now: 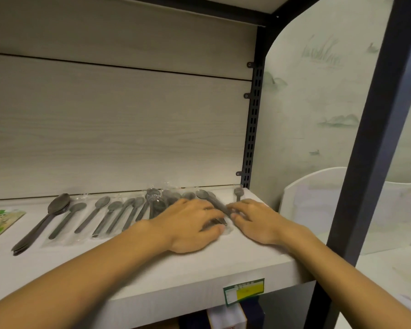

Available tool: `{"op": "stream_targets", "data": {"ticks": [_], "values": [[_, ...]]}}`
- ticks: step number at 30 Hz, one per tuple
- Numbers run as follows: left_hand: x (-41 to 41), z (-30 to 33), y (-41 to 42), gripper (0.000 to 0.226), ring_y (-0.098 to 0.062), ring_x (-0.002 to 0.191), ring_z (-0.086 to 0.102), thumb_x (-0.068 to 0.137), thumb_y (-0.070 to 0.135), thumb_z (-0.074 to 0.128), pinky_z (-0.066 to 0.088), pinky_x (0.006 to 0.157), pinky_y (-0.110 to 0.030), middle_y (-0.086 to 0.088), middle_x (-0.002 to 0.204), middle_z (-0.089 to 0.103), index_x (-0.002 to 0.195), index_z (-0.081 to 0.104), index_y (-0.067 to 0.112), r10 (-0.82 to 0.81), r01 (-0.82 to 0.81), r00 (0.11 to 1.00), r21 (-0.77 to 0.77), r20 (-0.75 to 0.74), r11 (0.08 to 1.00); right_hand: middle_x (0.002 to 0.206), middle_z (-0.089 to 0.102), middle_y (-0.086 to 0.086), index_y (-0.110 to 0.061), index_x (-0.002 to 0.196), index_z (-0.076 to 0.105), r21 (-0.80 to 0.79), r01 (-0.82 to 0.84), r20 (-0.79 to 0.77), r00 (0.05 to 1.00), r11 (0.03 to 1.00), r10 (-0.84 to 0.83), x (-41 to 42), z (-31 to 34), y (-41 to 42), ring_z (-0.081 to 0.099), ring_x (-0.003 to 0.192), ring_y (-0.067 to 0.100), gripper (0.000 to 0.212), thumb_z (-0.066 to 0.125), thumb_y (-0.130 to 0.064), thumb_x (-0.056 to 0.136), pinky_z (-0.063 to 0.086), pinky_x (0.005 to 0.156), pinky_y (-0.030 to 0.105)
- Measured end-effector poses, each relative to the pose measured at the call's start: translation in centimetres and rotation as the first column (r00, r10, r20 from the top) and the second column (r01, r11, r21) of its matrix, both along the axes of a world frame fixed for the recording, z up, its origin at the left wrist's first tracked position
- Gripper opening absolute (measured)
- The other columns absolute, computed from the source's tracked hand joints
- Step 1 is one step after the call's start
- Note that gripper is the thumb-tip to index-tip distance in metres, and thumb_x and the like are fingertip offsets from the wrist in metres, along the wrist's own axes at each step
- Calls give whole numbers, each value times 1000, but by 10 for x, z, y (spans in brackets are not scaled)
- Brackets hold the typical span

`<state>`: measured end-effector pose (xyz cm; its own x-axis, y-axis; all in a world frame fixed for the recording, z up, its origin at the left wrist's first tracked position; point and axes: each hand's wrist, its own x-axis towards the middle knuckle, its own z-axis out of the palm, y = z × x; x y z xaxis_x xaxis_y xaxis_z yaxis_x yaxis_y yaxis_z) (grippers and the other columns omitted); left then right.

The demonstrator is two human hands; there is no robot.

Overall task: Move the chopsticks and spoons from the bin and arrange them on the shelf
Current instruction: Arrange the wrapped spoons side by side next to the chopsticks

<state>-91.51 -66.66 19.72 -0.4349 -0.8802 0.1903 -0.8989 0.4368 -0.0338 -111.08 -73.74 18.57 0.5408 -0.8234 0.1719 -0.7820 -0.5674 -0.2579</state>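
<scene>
Fingers of our left hand lie loosely curled over a heap of wrapped dark spoons at the right part of the shelf, and they rest on the clear wrapping without our being able to tell whether they pinch any single piece. Our right hand lies just beside it, its fingertips touching the handle of one wrapped spoon that slants between the two hands; whether those fingers press or nip it, we cannot tell, since motion blurs them. We count two hands, both on the shelf board, palms down. To the left of the heap we count about six single dark spoons in clear sleeves, laid side by side with bowls toward the back panel and handles toward us. Further left lies one stack of unwrapped dark spoons, nested together; how many are in it we cannot count. One more spoon lies apart near the right rear corner. At the far left edge we see one pale packet with green print, which may hold chopsticks. One green and yellow price label sits on the front edge of the shelf. Beyond the black upright post stands a white bin.
</scene>
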Motion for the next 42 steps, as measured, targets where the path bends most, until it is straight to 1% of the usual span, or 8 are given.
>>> {"op": "stream_targets", "data": {"ticks": [5, 10, 18, 21, 25, 28, 34, 42], "values": [[-9, -1, -4, 43, -13, 106, 57, 96, 55, 32, 45, 95, -37, 7, 117, 63, 129, 51, 35, -35, 45, 994, 87, -106, 995, 116, 64, 5, -19, 112, 67, -9, -30, 110, 993, 1000, 31, -3, 3, 7, 56, 107, 24, 32, 39, -24, 97, 44, 95, 40], [-6, -2, -7, 35, -16, 100, 56, 94, 53, 38, 47, 91, -40, 6, 112, 62, 123, 44, 35, -27, 40, 992, 103, -124, 994, 115, 57, -4, -20, 131, 45, 8, 40, 110, 993, 999, -41, -5, -1, 2, 48, 97, 17, 36, 34, -19, 97, 37, 83, 29], [-11, -2, -13, 57, -18, 117, 42, 96, 58, 27, 30, 92, -30, 1, 127, 45, 148, 27, 35, 90, -91, 995, 13, 39, 996, 121, 62, 1, -25, 122, 56, 54, -43, 144, 989, 998, 35, -6, -1, 8, 55, 109, 21, 32, 33, -22, 99, 43, 99, 40], [-9, -3, -11, 53, -17, 114, 47, 96, 60, 26, 32, 94, -32, 3, 123, 51, 137, 46, 33, 115, -116, 993, 11, 21, 993, 119, 62, 3, -26, 119, 50, 11, 15, 121, 993, 1000, -16, -8, -2, 8, 56, 105, 24, 28, 31, -25, 98, 44, 95, 42], [-7, 1, -7, 50, -16, 89, 55, 95, 60, 28, 38, 94, -35, 7, 89, 60, 91, 62, 24, 144, -142, 990, -131, 8, 981, 127, 59, 1, -25, 121, 56, -68, 103, -66, 992, 992, -107, -6, -2, 7, 52, 116, 24, 34, 31, -28, 97, 37, 102, 44], [-5, 2, -5, 51, -17, 92, 56, 95, 59, 27, 38, 96, -38, 6, 91, 61, 91, 63, 23, 174, -165, 984, -179, 34, 970, 124, 59, 6, -20, 119, 48, -108, 160, -115, 978, 981, -172, -5, -1, 6, 49, 115, 27, 30, 29, -30, 98, 36, 100, 44], [-5, 0, -6, 47, -15, 121, 47, 97, 54, 30, 35, 103, -35, 5, 133, 51, 130, 50, 28, 55, -58, 998, -76, -37, 995, 146, 45, -1, -26, 142, 42, -76, -101, 25, 994, 992, 104, -4, -2, 11, 42, 131, 17, 42, 34, -26, 101, 33, 110, 35], [-14, -4, -21, 45, -12, 95, 53, 97, 58, 21, 39, 91, -36, 13, 98, 58, 105, 56, 31, 14, -14, 1000, 24, 6, 1000, 125, 54, 4, -14, 120, 55, -28, 24, -53, 998, 999, -25, -7, -9, -2, 47, 120, 21, 38, 29, -33, 101, 38, 104, 40]]}}
